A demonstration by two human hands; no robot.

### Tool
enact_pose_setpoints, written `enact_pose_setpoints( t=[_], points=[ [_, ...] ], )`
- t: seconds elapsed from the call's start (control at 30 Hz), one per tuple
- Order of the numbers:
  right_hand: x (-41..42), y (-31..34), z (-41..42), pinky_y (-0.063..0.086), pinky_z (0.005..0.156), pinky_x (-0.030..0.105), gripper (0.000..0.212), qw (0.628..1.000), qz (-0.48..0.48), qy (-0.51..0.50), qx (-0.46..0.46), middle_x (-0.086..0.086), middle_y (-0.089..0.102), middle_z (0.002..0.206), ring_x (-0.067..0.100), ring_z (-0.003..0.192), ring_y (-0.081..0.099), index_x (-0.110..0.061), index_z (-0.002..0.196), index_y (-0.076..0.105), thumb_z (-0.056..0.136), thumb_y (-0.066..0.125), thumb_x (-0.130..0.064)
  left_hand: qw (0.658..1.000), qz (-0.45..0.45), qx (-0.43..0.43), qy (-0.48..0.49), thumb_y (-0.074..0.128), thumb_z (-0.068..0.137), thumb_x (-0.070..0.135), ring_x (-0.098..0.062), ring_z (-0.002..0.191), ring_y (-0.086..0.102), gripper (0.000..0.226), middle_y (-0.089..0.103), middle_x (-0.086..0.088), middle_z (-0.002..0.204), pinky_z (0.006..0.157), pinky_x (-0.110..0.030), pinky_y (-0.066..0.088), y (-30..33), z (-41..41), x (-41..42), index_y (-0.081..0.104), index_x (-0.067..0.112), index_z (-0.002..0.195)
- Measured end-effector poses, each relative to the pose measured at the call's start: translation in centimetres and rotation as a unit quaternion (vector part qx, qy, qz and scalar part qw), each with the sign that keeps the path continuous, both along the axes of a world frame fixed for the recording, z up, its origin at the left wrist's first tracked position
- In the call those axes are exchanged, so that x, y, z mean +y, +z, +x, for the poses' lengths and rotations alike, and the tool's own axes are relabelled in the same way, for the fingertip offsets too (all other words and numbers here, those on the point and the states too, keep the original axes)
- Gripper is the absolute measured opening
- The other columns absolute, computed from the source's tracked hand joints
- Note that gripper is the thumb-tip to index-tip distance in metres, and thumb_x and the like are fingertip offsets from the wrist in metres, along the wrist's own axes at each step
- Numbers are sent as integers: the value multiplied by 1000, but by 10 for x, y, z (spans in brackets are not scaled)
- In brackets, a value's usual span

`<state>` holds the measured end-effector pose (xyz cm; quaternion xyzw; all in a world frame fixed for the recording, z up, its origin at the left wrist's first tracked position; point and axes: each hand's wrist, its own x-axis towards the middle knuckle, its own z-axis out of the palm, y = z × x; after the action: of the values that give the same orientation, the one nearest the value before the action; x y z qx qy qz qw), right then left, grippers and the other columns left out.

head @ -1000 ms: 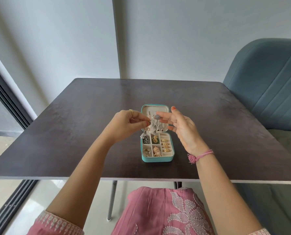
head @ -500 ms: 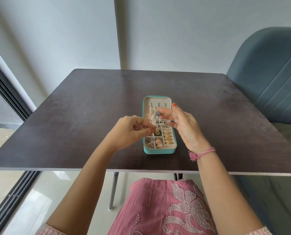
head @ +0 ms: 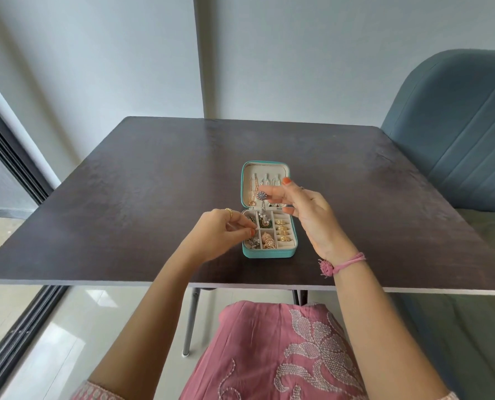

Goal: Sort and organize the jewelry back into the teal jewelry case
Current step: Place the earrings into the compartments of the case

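While the teal jewelry case (head: 269, 252) lies open on a dark wooden table (head: 125, 197), a seated person's two hands work directly over it. The right hand (head: 309, 217) is raised above the case's hinge, its thumb and forefinger pinching a silver flower-shaped earring (head: 261, 195) whose dangling part hangs down toward the middle compartments; the other fingers of that hand are spread loosely, and a pink thread bracelet (head: 341, 264) circles the wrist. The left hand (head: 220, 235), wearing a gold ring (head: 229, 212), sits at the case's near-left edge with fingertips curled together over the left-hand compartments; whether they pinch a piece cannot be told. Under the right hand's fingers, gold rings (head: 282, 229) fill the slotted column, and just beside the left fingertips a gold filigree earring (head: 268, 241) rests in a near compartment. Beyond both hands the upright-lying lid (head: 247, 180) shows thin chains hung against its cream lining. To the right of the right hand stands a blue upholstered chair (head: 457, 134).
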<state>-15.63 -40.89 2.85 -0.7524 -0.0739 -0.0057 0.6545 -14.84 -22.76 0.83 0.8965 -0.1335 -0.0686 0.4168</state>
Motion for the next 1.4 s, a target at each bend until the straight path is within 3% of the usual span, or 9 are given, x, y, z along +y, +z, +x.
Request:
enact_pose_setpoints(
  t=[0.23,0.37,0.7,0.83,0.97,1.07,1.13,1.27,1.4],
  points=[
    [5,-3,-4,45,100,28,34,1000,-14,21,16,-18,72,103,2,105,63,-30,97,74,98,42,-42,999,-27,-2,39,61,91,20,-1,70,59,7,64,11,84,62,-12,47,-14,4,4,65,23,96],
    [9,-6,-8,43,86,7,35,999,-29,36,19,-16,69,112,-2,106,62,-26,103,73,98,42,-42,987,-117,11,105,58,91,16,-5,68,60,11,67,5,76,68,-23,53,-23,7,9,67,24,92],
    [15,-21,-12,40,100,17,36,996,-58,64,36,-13,66,118,-4,113,57,-25,106,72,97,42,-43,938,-272,51,209,58,91,11,-4,65,61,13,70,-1,83,62,-13,51,-41,8,9,69,18,92],
    [16,-25,-15,37,91,4,32,995,-81,59,25,-20,65,113,-12,112,53,-25,108,72,98,44,-39,934,-284,45,211,59,91,11,-5,66,60,13,69,0,83,60,-12,49,-43,6,8,68,19,91],
    [14,-30,-16,42,74,6,26,992,-117,39,29,-17,68,98,-13,84,59,-24,111,71,96,53,-35,931,-294,39,213,59,91,10,-7,67,60,13,68,-2,80,63,-14,50,-44,5,9,69,18,90],
    [12,-33,-15,44,70,5,23,986,-165,18,14,-7,71,106,-7,86,64,-20,110,72,92,62,-28,929,-298,32,216,59,90,10,-7,67,60,12,68,-2,78,64,-15,51,-45,4,8,69,18,90],
    [11,-36,-13,49,74,10,21,978,-208,4,1,-6,72,105,-1,90,66,-20,107,74,90,65,-27,929,-297,26,218,60,90,10,-7,66,60,12,68,-2,77,63,-13,51,-45,3,8,69,17,91],
    [14,-42,-6,47,94,46,16,952,-303,-24,-27,-13,73,99,9,96,65,-31,98,75,88,64,-37,927,-301,20,222,60,89,10,-5,64,59,12,67,0,75,63,-12,51,-45,2,8,69,18,89],
    [20,-42,-5,39,96,41,15,936,-346,-36,-49,-15,70,104,9,102,59,-35,98,73,91,60,-37,928,-299,13,223,60,89,10,-4,64,59,12,68,1,75,63,-12,51,-46,2,8,69,19,88]
  ],
)
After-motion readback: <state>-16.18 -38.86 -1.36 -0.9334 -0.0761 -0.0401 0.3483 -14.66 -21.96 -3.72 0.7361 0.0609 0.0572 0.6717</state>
